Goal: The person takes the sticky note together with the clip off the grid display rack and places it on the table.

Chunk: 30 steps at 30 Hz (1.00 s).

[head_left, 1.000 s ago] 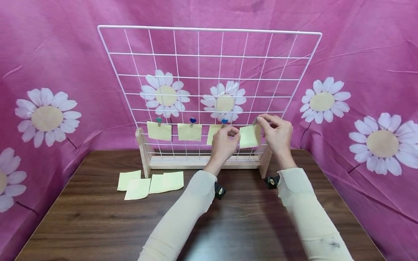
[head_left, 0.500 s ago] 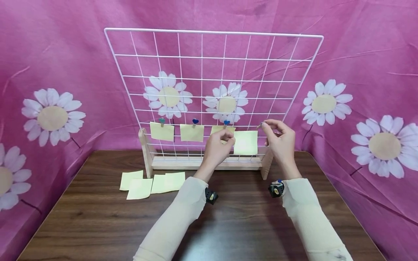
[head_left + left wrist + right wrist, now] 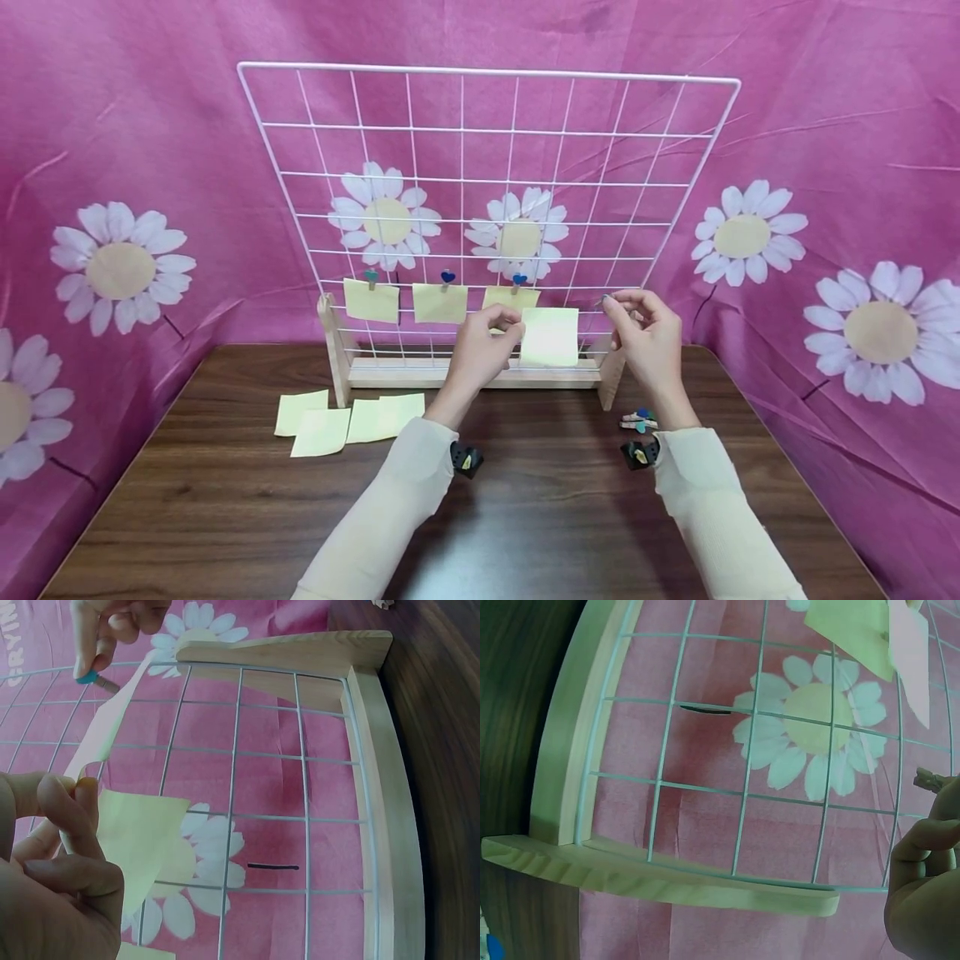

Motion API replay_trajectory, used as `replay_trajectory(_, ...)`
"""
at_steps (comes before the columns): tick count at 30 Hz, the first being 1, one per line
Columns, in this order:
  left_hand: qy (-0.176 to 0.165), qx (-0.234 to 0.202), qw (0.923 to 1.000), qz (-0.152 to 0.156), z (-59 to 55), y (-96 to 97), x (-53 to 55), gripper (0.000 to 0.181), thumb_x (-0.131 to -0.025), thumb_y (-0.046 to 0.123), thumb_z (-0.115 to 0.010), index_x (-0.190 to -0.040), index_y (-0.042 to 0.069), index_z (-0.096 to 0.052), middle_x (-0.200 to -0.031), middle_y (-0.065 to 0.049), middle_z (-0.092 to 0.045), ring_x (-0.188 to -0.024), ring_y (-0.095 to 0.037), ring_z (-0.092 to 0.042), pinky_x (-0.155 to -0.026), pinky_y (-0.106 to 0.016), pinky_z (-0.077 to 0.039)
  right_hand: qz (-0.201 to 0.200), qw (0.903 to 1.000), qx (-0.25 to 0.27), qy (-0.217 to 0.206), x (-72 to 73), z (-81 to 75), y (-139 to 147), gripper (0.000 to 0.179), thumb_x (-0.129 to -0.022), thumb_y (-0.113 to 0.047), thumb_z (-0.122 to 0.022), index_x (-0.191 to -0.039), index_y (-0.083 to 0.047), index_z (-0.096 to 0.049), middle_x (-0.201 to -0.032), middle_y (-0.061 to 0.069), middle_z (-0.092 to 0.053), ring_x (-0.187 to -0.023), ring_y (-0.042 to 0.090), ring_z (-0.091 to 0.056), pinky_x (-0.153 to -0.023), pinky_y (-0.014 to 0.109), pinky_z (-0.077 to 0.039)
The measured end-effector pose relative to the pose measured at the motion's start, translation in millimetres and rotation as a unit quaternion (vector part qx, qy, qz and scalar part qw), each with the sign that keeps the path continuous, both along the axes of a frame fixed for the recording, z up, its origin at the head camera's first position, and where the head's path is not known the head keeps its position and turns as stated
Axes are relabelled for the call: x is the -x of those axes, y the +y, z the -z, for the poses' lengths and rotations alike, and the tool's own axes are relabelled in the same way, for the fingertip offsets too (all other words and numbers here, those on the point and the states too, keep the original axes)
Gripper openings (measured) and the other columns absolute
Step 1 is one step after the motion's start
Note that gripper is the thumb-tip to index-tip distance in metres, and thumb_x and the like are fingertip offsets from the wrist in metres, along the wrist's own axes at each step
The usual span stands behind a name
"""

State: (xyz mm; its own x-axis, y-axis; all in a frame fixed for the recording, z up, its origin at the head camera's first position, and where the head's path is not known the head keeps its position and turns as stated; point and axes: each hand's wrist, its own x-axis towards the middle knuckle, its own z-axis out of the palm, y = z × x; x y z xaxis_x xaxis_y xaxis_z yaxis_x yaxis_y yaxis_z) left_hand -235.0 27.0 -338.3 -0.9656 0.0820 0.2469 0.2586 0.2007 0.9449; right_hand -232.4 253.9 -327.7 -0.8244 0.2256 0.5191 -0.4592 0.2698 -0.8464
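Observation:
My left hand (image 3: 483, 346) pinches a pale yellow sticky note (image 3: 550, 337) by its left edge, in front of the white wire grid (image 3: 480, 72). To its right, my right hand (image 3: 648, 342) pinches a small wooden clothespin (image 3: 106, 685) with a teal top. The clothespin's tip (image 3: 928, 780) points toward the note, with a gap between them. Three more sticky notes hang in a row on the grid, the left one (image 3: 371, 304), the middle one (image 3: 440, 305) and the right one (image 3: 510, 297), each under a heart clothespin. The held note partly overlaps the right one.
The grid stands in a wooden base (image 3: 472, 379) on a dark wood table (image 3: 525, 517). Several loose sticky notes (image 3: 321, 433) lie at the front left of the base. A few heart clothespins (image 3: 639, 420) lie beside my right wrist. A pink flowered cloth (image 3: 840, 125) hangs behind.
The sticky note in my left hand has moved left and down, away from the clothespin. My right hand has lowered slightly with the clothespin, and the loose clothespins on the table show now.

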Motion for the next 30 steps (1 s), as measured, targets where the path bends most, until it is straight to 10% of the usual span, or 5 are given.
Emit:
replay_trajectory(12,0.006,-0.013,0.9998,-0.013,11.6,-22.3,-9.8,0.015,-0.093,0.011,-0.067,-0.103,0.004,-0.073,-0.086,-0.006,-0.069,-0.067,-0.016,-0.063,-0.047,-0.028,-0.052,0.032,0.9995,0.006,-0.005,-8.3,13.3,5,0.022,-0.094,-0.014,-0.074,-0.097,0.007,-0.069,-0.078,-0.005,-0.074,-0.046,0.005,-0.053,-0.043,0.017,-0.044)
replay_trajectory(20,-0.004,-0.018,0.9992,-0.037,26.5,-47.4,-21.5,0.014,-0.093,0.01,-0.068,-0.102,0.002,-0.074,-0.085,-0.007,-0.068,-0.048,-0.011,-0.054,-0.047,-0.031,-0.052,0.025,0.9996,0.003,-0.009,-11.3,18.7,10,0.024,-0.095,-0.015,-0.073,-0.097,0.008,-0.07,-0.077,-0.006,-0.074,-0.045,0.006,-0.053,-0.042,0.017,-0.043)
replay_trajectory(30,-0.04,-0.021,0.9974,-0.057,42.7,-68.9,-28.6,0.011,-0.093,0.012,-0.069,-0.1,0.006,-0.074,-0.084,-0.006,-0.067,-0.05,-0.041,-0.056,-0.045,-0.028,-0.048,0.026,0.9987,0.028,-0.033,-15.5,29.9,12,0.02,-0.093,-0.008,-0.074,-0.101,0.01,-0.069,-0.076,-0.004,-0.073,-0.045,0.007,-0.053,-0.044,0.018,-0.046)
